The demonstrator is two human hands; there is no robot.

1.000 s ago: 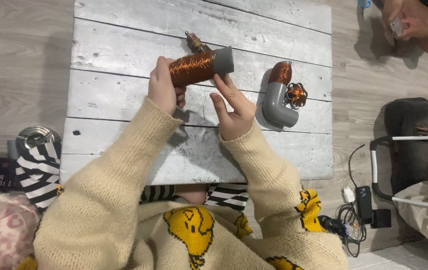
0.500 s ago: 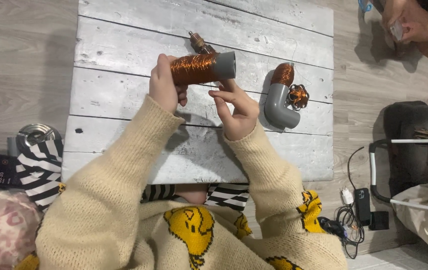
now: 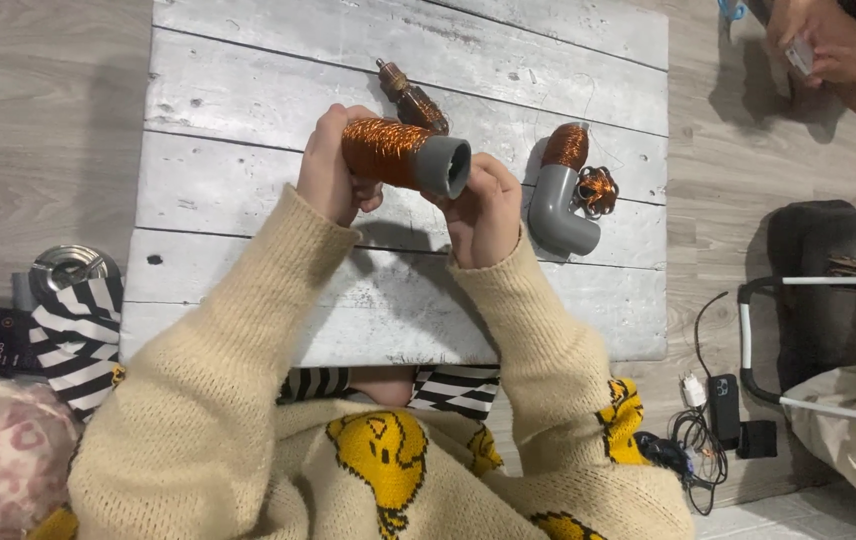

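**Coil tube tipped toward the right hand**

Since the earlier frame, the grey tube wound with copper wire has been tilted, its open end lowered toward 4 o'clock. It is held above the surface, clamped at its wound end by the left hand; the right hand is closed beneath the open end. Wire is best kept taut, turns laid side by side. A grey elbow pipe lies at 3 o'clock.
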